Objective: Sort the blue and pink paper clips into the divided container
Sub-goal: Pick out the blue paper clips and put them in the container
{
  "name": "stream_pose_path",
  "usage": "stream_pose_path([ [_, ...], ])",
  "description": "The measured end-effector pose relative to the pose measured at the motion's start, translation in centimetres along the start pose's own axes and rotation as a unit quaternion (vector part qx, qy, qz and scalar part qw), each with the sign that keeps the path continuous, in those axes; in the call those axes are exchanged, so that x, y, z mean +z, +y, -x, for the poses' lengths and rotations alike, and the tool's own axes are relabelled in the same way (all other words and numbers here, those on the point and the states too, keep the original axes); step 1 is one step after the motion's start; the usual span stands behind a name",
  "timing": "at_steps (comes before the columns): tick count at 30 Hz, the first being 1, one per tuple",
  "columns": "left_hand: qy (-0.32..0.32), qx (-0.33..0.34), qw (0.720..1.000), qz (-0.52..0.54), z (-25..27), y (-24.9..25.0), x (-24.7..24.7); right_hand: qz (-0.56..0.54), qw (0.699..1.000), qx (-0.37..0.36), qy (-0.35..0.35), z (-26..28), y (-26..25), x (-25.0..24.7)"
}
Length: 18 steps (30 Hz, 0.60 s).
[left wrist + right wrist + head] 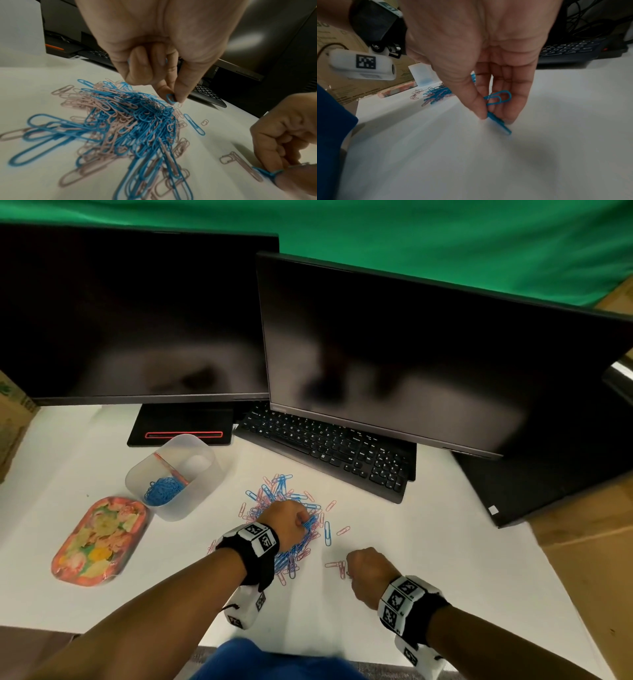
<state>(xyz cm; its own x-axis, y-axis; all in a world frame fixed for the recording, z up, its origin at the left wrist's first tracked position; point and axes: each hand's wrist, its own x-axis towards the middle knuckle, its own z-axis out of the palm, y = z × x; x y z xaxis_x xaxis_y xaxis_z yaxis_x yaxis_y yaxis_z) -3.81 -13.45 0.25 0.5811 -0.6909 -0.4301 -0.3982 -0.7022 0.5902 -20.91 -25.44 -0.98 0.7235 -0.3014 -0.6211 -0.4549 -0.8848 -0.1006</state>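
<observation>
My left hand (154, 54) hangs over the mixed heap of paper clips (291, 529) in the middle of the table (445, 559), thumb and forefinger pinched on a single blue clip (171, 99), with more blue ones tucked under the curled fingers. My right hand (488, 67) is down at the table just right of the heap, its grip clamped on a blue clip (499, 122) at the fingertips, with another blue one (500, 98) held against the fingers.

To do this well, I judge I should lift each clip straight up so it does not drag a hooked neighbour along (pink ones tangle easily with blue), gather only one colour per hand, then carry the lot to the divided container (174, 477) at the far left of the heap and drop it on the blue side.

Counts: one container with two compartments; the near one holds a clump of blue clips (161, 491), too many to count, while the far one looks nearly bare, so hardly any pink is sorted. The heap holds dozens of each colour. Loose by my right hand lie a few pink clips (337, 566). One patterned tray (99, 539) sits beside the container; two monitors and one keyboard (329, 453) stand behind.
</observation>
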Motion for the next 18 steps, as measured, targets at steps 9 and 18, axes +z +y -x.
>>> stream_pose_path([
  [9, 0.043, -0.048, 0.983, 0.173, 1.1, -1.1, -3.4, -0.196, 0.978, 0.039, 0.060, -1.8, -1.8, -4.5],
  [18, 0.187, -0.193, 0.766, 0.584, 3.7, -6.2, -12.4, -0.503, 0.861, -0.077, 0.003, -6.5, -14.4, -15.6],
])
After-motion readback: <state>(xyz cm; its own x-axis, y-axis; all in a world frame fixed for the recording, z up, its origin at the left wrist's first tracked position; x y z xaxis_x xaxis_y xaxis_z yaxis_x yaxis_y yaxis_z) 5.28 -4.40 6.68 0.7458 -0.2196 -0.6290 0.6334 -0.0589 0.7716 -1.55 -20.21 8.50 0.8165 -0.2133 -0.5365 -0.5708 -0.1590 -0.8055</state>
